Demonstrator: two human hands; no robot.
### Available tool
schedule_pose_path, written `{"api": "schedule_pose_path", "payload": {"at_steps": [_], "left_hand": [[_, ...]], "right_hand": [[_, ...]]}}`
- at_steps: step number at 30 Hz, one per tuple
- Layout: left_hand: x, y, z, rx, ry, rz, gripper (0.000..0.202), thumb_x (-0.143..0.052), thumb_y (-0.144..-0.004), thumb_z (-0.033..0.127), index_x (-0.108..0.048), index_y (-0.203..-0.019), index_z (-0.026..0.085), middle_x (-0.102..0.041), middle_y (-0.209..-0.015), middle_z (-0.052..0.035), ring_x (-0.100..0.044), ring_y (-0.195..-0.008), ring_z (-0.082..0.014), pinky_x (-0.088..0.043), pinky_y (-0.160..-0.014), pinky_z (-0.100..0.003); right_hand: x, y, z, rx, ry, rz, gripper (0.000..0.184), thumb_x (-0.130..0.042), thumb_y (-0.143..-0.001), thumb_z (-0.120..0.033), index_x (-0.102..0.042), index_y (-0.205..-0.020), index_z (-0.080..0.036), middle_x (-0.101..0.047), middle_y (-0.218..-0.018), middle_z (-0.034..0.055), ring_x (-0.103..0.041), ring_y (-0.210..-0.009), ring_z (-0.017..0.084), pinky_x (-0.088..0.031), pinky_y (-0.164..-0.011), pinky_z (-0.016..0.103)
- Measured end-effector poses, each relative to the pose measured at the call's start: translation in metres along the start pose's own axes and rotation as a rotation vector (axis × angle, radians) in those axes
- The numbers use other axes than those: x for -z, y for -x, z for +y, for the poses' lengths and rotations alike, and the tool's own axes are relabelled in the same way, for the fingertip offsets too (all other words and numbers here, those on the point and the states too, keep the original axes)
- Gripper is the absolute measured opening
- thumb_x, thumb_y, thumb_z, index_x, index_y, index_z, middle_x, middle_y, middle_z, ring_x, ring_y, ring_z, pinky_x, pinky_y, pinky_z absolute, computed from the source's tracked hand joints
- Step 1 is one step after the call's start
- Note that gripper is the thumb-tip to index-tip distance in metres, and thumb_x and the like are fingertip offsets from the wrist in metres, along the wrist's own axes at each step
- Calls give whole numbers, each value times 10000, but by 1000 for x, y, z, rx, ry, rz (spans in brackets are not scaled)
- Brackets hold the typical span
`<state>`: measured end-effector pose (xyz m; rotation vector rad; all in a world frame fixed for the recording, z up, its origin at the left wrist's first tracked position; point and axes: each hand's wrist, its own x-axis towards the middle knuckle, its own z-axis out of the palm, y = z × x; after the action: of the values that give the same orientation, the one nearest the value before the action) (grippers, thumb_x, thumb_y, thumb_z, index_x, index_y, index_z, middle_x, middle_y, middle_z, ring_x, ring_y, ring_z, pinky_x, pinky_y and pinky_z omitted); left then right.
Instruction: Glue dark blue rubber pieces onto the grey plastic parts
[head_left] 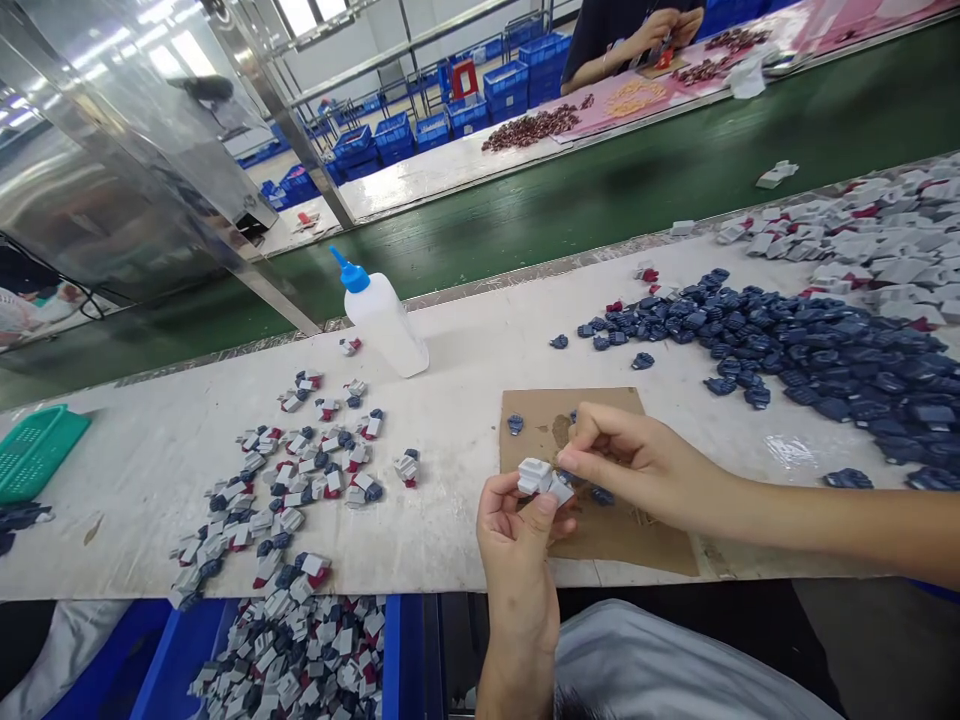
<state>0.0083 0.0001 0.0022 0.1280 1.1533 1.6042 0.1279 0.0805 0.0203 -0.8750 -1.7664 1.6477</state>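
My left hand (pixel 514 535) pinches a small white plastic part (pixel 534 475) above the near edge of a brown cardboard sheet (pixel 637 545). My right hand (pixel 637 462) comes in from the right, its fingers pinched together against that part; what they hold is too small to make out. A single dark blue part (pixel 515 424) lies on the cardboard. A heap of dark blue parts (pixel 810 350) sits to the right, and a heap of white parts (pixel 877 245) lies beyond it.
A squeeze bottle with a blue cap (pixel 382 318) stands mid-table. Assembled white, blue and red pieces (pixel 300 470) are spread at left, more fill a blue bin (pixel 300 655) below. A green basket (pixel 34 450) sits far left. Another person's hands (pixel 660 30) work across the green conveyor (pixel 600 190).
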Motion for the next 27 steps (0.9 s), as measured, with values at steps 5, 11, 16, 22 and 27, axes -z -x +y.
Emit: {"api": "schedule_pose_path", "payload": {"at_steps": [5, 11, 16, 22, 27], "left_hand": [[3, -2, -4, -84, -24, -12, 350, -869, -525, 289, -633, -765, 191, -678, -737, 42, -675, -626, -92, -510, -520, -149], [8, -6, -9, -130, -60, -45, 320, -846, -576, 301, -631, -782, 185, -699, -750, 31, -683, -632, -81, -524, -577, -152], [12, -3, -9, -147, -141, -63, 307, -818, -625, 323, -606, -805, 192, -692, -771, 20, -683, -651, -92, -521, -585, -166], [43, -25, 16, -494, -819, -50, 352, -642, -795, 306, -593, -1138, 245, -629, -857, -37, -641, -741, -164, -525, -595, -266], [59, -63, 60, -1036, -1909, 189, 304, -505, -871, 236, -663, -1129, 208, -560, -1239, -187, -413, -1262, -390, -366, -964, -577]], "right_hand": [[-5, -2, 5, -19, -6, -17, 292, -576, -864, -409, -451, -700, -203, -573, -677, -32, -536, -603, 97, -414, -526, 213], [-16, 1, 20, -38, -191, 3, 312, -554, -876, -438, -408, -720, -210, -565, -688, -35, -573, -622, 103, -468, -571, 226], [-21, 1, 23, 100, 64, 47, 325, -486, -917, -419, -400, -684, -208, -541, -641, -30, -512, -572, 95, -406, -534, 220], [0, -12, 18, 276, 490, -94, 297, -433, -927, -436, -516, -770, -198, -548, -610, -18, -495, -526, 116, -353, -499, 243], [25, -12, 14, 281, 549, 166, 301, -390, -936, -468, -542, -1062, -241, -661, -775, 6, -588, -618, 146, -425, -574, 272]]}}
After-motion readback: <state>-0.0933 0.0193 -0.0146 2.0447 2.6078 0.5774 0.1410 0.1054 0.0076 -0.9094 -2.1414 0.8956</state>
